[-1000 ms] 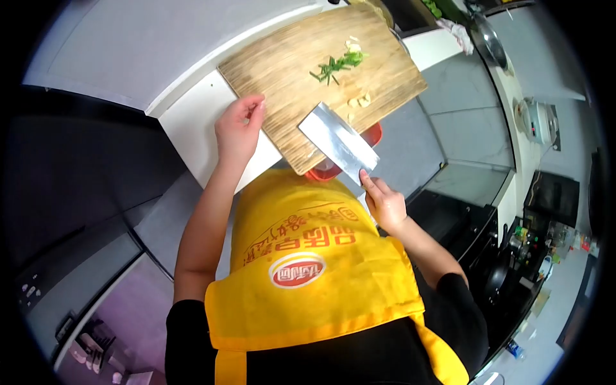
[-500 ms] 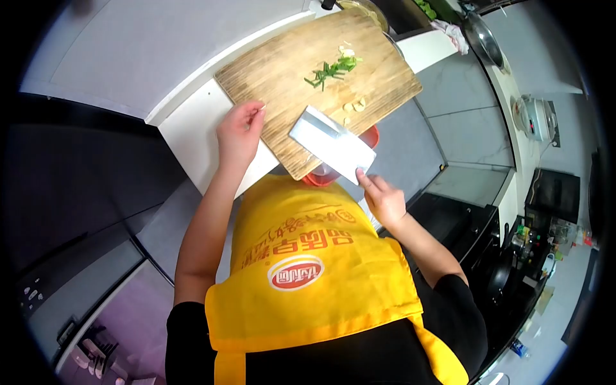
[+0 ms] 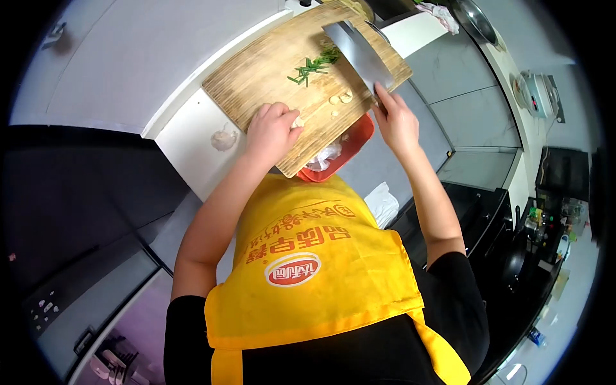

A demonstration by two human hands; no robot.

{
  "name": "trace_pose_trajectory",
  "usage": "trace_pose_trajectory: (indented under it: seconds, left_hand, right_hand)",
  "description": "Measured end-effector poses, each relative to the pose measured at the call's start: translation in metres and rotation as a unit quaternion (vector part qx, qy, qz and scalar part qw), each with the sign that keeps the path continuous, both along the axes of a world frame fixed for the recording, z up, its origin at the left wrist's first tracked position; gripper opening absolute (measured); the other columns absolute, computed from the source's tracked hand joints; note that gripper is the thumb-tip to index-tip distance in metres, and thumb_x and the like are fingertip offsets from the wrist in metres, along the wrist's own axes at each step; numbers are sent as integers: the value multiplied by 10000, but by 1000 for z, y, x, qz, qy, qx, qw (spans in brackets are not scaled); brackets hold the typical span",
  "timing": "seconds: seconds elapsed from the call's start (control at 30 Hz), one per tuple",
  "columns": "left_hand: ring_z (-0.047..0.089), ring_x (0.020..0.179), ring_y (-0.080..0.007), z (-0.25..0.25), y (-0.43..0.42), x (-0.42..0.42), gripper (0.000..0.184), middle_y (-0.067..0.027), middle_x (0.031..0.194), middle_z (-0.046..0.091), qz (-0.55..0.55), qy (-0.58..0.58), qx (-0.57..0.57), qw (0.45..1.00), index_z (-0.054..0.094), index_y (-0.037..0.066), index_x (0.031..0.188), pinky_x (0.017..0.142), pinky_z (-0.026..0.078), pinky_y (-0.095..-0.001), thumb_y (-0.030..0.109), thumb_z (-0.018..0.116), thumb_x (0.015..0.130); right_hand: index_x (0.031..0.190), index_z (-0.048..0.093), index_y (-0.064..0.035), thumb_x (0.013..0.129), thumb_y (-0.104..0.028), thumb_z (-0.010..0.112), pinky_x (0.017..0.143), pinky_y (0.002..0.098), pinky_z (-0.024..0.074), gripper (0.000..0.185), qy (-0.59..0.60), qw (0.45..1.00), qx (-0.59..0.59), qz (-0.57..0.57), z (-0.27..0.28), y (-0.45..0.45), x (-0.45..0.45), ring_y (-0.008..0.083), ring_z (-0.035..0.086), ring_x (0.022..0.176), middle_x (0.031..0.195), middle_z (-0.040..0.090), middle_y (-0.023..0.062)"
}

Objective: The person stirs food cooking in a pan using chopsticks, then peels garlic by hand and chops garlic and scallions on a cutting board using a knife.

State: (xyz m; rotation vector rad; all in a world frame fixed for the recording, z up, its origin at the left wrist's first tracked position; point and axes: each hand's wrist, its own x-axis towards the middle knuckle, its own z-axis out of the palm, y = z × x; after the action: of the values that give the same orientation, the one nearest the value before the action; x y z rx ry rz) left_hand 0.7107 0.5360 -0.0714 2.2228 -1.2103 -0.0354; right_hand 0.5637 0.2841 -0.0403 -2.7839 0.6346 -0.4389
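My right hand [image 3: 396, 125] grips a cleaver [image 3: 359, 54], its broad blade raised over the right part of the wooden cutting board [image 3: 247, 83]. The blade hides part of the board. At the board's near left edge my left hand [image 3: 273, 133] is closed, thumb and fingers around a pale garlic clove [image 3: 297, 122], mostly covered. Cut green scallion pieces [image 3: 311, 69] lie in a loose heap mid-board, running up to the blade. Several peeled garlic cloves [image 3: 345, 97] rest nearer the right edge.
A garlic bulb [image 3: 223, 139] sits on the white counter [image 3: 186, 144] left of the board. Below the board's near edge is a red bin [image 3: 350, 151] with a crumpled plastic bag [image 3: 326, 154] inside. A metal bowl [image 3: 475, 20] stands on the far right counter.
My left hand has moved right onto the board, uncovering the garlic bulb. The cleaver in my right hand has gone from the near edge up over the right part of the board.
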Motion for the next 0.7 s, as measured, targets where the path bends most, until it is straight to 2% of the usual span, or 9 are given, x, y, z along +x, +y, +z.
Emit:
trace_pose_trajectory:
  seconds: [0.07,0.13,0.27,0.33,0.37,0.43,0.53,0.7]
  left_hand:
    - [594,1057,-309,-3,-4,-2,219,-92,1085,649,-17,20,41,999,737,71,1026,887,502,-405,148,749,821]
    - [613,1023,-309,-4,-5,-5,205,-84,1020,659,-29,16,-16,999,715,90,1013,895,499,-409,117,732,811]
    - [644,942,-325,-2,2,-2,174,-117,966,673,-34,84,-7,996,707,70,984,849,523,-410,116,736,819]
    - [684,854,-302,2,6,-7,172,-125,911,707,35,143,-3,989,696,14,919,784,555,-374,102,785,802]
    - [684,854,-302,0,8,-10,172,-125,911,707,39,141,-2,989,696,14,919,784,555,-374,102,785,802]
    - [700,905,-279,-11,13,-19,165,-128,998,727,64,135,-123,981,695,9,878,790,564,-338,79,809,781]
    - [702,952,-261,-29,23,-27,155,-121,1045,732,47,106,-170,979,706,5,871,811,562,-329,65,810,773]
    - [697,919,-259,-30,41,-31,121,-112,1028,734,12,63,-171,983,719,6,856,805,556,-346,48,800,776]
  right_hand:
    - [1314,621,-201,909,-257,673,760,434,562,413,5,1000,-26,4,-3,-15,26,310,684,927,1082,670,73]
    - [1306,621,-198,908,-274,669,774,435,563,408,14,999,-30,-5,-5,-24,52,309,684,942,1099,668,74]
    - [1300,620,-192,902,-297,670,784,432,565,415,26,999,-30,-8,-8,-21,74,306,686,957,1117,669,71]
    - [1288,629,-190,902,-295,670,781,435,564,402,7,1000,-19,3,-9,-17,74,313,685,954,1100,673,74]
    - [1286,631,-189,902,-294,670,778,435,563,400,0,1000,-9,18,-6,-12,71,310,686,954,1096,676,71]
    - [1278,644,-183,896,-266,679,766,425,563,392,-29,999,17,37,0,0,63,302,686,947,1101,683,66]
    - [1271,653,-178,887,-240,689,756,414,566,391,-50,995,39,73,3,15,48,295,686,940,1113,687,63]
    - [1218,680,-168,845,-182,724,702,383,568,376,-58,982,48,171,1,43,30,273,689,901,1048,695,47]
